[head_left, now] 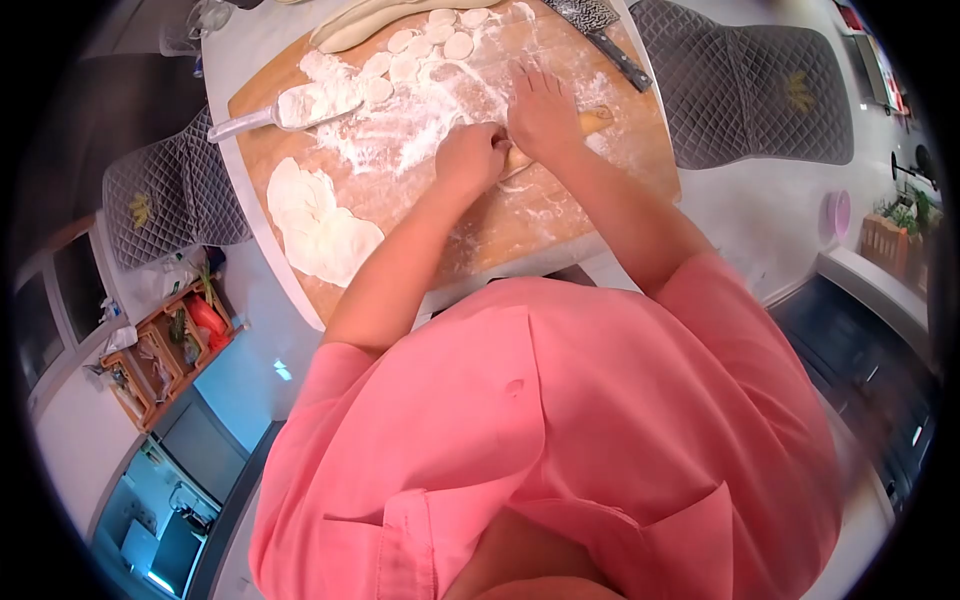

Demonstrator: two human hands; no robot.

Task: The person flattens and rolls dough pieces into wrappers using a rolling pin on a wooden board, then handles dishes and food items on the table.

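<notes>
My left hand (pixel 470 158) is closed, its fingers curled in by the near end of a wooden rolling pin (pixel 597 121); what it pinches is hidden. My right hand (pixel 541 114) lies palm down across the pin, fingers stretched forward over the floured wooden board (pixel 540 215). Small flattened dough rounds (pixel 458 46) lie beyond my hands, with a long roll of dough (pixel 375 22) behind them. A pile of thin rolled wrappers (pixel 325 232) overlaps at the board's left. A scoop (pixel 290 108) with flour rests at the upper left.
A cleaver with a black handle (pixel 627 62) lies at the board's upper right edge. Quilted grey chair covers (pixel 745 85) show to the right and left of the table. A wooden crate of vegetables (pixel 170 345) stands at the far left.
</notes>
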